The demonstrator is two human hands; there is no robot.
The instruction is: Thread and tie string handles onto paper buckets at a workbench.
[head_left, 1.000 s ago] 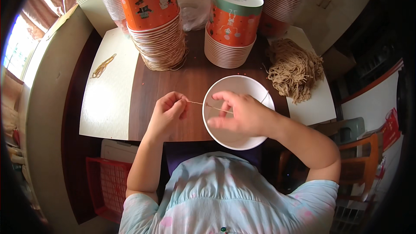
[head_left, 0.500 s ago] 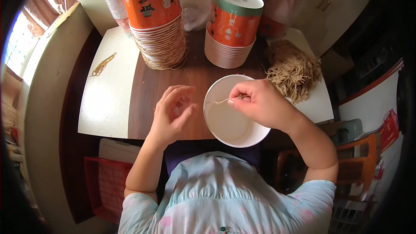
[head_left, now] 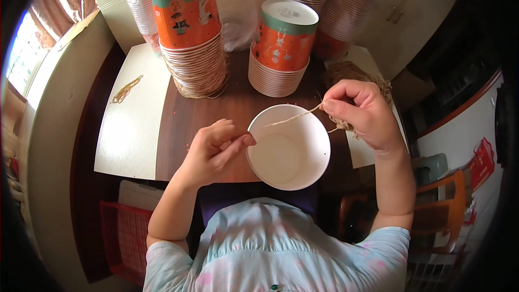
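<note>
White paper shows most plainly from my end: a round, deep bucket (head_left: 318, 154) with its open mouth toward my camera, just below and to the left of the right hand (head_left: 363, 113). That hand has its thumb and forefinger pinched on a thin, twisted length of tan twine (head_left: 294, 116), gripped near the bucket's far right rim. From the pinch the twine slants down and to the left across the open mouth; I cannot tell whether its far end passes through the wall. I see the left hand (head_left: 219, 151) at the opposite rim, thumb and fingers drawn narrow, but whether they hold anything or touch the paper I cannot make out. A small dark hole (head_left: 325, 154) sits in the bucket's wall below the right-hand pinch. Just behind that grip, partly hidden by it, I have a shaggy heap of tan cord (head_left: 346, 70). Farther beyond the two hands stand two stacks of upturned orange-and-green printed paper buckets, the left one (head_left: 189, 21) with cord looped around its lower rims, the right one (head_left: 281, 48) showing plain pale rims.
</note>
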